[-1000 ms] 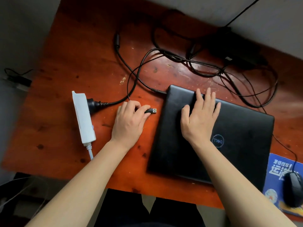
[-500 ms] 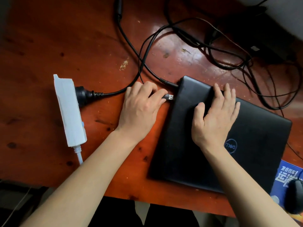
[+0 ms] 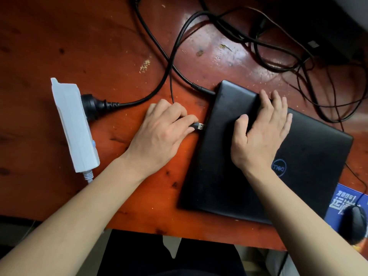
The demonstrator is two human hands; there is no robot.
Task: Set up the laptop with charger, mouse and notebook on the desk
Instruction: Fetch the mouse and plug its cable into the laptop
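A closed black laptop (image 3: 229,166) lies on the red wooden desk (image 3: 99,46). My right hand (image 3: 260,130) rests flat on its lid near the back left corner. My left hand (image 3: 163,132) pinches a USB plug (image 3: 199,126), whose metal tip points at the laptop's left edge, a small gap away. A charger cable (image 3: 183,76) is plugged into the laptop's back left corner. A black mouse (image 3: 356,224) sits on a blue mouse pad (image 3: 338,198) at the lower right. No notebook is in view.
A white power strip (image 3: 73,124) lies at the left with a black plug (image 3: 93,106) in it. Tangled black cables (image 3: 278,56) and a dark power brick (image 3: 318,30) fill the desk's back right. The desk's front edge runs just below the laptop.
My left hand has carried the USB plug to the right, closer to the laptop's left edge. My right hand stays on the lid. The camera has moved nearer to the desk.
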